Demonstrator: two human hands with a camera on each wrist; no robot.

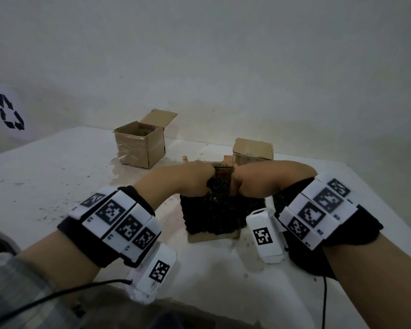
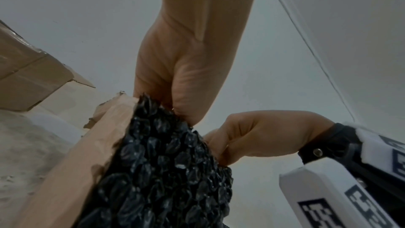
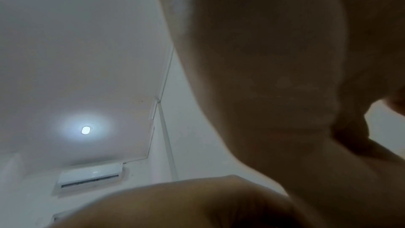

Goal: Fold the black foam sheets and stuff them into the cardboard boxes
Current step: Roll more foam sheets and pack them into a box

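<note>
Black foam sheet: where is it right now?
Head view: the black foam sheet is center, draped over the near cardboard box, gripped at its top by the left hand and right hand.

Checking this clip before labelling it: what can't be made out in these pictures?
- Near cardboard box interior, head view: hidden by black foam sheet and both hands.
- Left hand and right hand fingertips: buried in foam.
- Right wrist view: blurred skin blocks everything.
- Far box contents: too small.
</note>
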